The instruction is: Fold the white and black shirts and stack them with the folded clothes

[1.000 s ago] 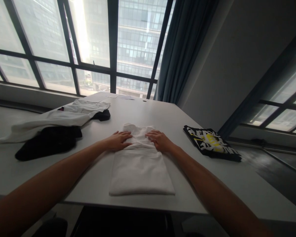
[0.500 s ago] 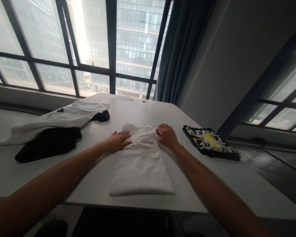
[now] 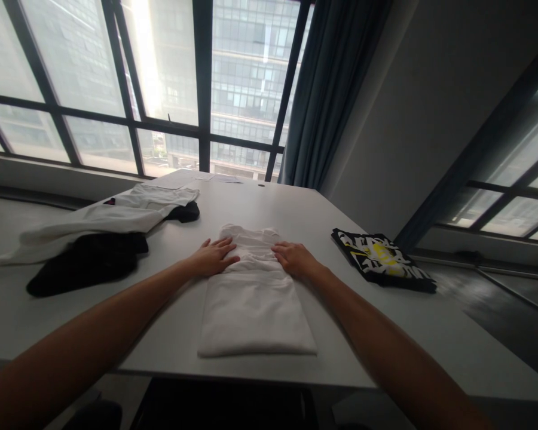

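Partly under left hand (image 3: 211,257) and right hand (image 3: 295,258), both unclenched, lies the white garment (image 3: 256,313).

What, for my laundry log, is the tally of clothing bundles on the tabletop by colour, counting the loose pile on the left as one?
White, folded garment: 1
Black with white and yellow print, folded bundle: 1
Mixed black and white, loose pile: 1
Total: 3
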Action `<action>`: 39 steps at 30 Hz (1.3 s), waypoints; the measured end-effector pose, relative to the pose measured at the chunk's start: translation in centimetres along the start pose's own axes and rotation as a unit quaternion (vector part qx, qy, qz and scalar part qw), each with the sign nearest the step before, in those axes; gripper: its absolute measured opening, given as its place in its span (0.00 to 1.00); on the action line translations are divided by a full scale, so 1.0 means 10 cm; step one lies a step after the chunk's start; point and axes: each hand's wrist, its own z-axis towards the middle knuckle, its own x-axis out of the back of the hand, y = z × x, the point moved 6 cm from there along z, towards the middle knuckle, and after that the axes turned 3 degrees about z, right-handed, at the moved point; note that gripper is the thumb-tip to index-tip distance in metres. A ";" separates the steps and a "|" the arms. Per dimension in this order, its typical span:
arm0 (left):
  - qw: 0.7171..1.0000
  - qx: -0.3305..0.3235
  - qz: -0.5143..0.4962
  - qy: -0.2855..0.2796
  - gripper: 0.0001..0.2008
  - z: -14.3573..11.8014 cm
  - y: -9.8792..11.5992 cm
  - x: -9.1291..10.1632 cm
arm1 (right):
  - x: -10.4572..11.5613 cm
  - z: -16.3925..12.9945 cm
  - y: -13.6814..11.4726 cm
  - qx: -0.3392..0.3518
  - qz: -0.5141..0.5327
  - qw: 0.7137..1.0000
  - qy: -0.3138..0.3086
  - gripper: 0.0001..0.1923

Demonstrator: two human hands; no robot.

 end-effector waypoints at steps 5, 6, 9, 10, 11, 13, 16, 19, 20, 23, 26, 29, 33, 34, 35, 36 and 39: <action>0.999 0.042 0.011 -0.008 0.40 -0.01 -0.06 0.01 | -0.06 -0.02 0.07 -0.033 0.007 0.999 -0.040 0.20; 0.999 0.049 0.011 -0.009 0.40 -0.01 -0.08 0.01 | -0.06 -0.02 0.08 -0.038 0.008 0.998 -0.041 0.20; 0.998 0.066 0.010 0.000 0.40 -0.01 -0.13 0.02 | -0.07 -0.02 0.12 -0.052 0.017 0.998 -0.037 0.21; 0.997 0.070 0.010 0.008 0.39 0.00 -0.14 0.02 | -0.09 -0.02 0.14 -0.053 0.025 0.998 -0.034 0.22; 0.997 0.072 0.012 0.018 0.38 0.01 -0.16 0.04 | -0.10 -0.02 0.16 -0.053 0.034 0.998 -0.029 0.22; 0.996 0.077 0.023 0.043 0.34 0.04 -0.20 0.08 | -0.13 -0.01 0.18 -0.048 0.050 0.997 -0.019 0.21; 0.993 0.074 0.046 0.077 0.27 0.15 -0.24 0.17 | -0.16 0.00 0.21 -0.043 0.062 0.997 -0.009 0.21; 0.991 0.083 0.044 0.099 0.24 0.31 -0.27 0.24 | -0.15 0.00 0.21 -0.048 0.062 0.997 -0.004 0.20; 0.989 0.094 0.037 0.108 0.23 0.36 -0.29 0.26 | -0.14 0.00 0.20 -0.052 0.061 0.997 -0.003 0.20; 0.981 0.137 0.018 0.139 0.22 0.49 -0.33 0.27 | -0.12 -0.02 0.18 -0.056 0.062 0.996 -0.004 0.20; 0.973 0.161 0.006 0.168 0.24 0.51 -0.34 0.24 | -0.09 -0.04 0.15 -0.046 0.073 0.996 -0.006 0.19; 0.974 0.139 -0.008 0.181 0.23 0.46 -0.31 0.22 | -0.01 -0.06 0.13 -0.032 0.086 0.996 0.001 0.17; 0.981 0.097 -0.037 0.167 0.20 0.36 -0.22 0.23 | 0.11 -0.06 0.13 -0.036 0.103 0.994 -0.002 0.17; 0.982 0.090 -0.043 0.160 0.20 0.35 -0.18 0.25 | 0.12 -0.06 0.15 -0.044 0.112 0.993 -0.007 0.19; 0.984 0.084 -0.048 0.152 0.20 0.34 -0.14 0.26 | 0.13 -0.07 0.17 -0.053 0.121 0.991 -0.014 0.21; 0.985 0.079 -0.051 0.146 0.20 0.33 -0.10 0.28 | 0.14 -0.07 0.20 -0.062 0.127 0.990 -0.018 0.22; 0.986 0.061 -0.054 0.146 0.20 0.32 0.02 0.33 | 0.17 -0.10 0.30 -0.088 0.111 0.990 0.014 0.18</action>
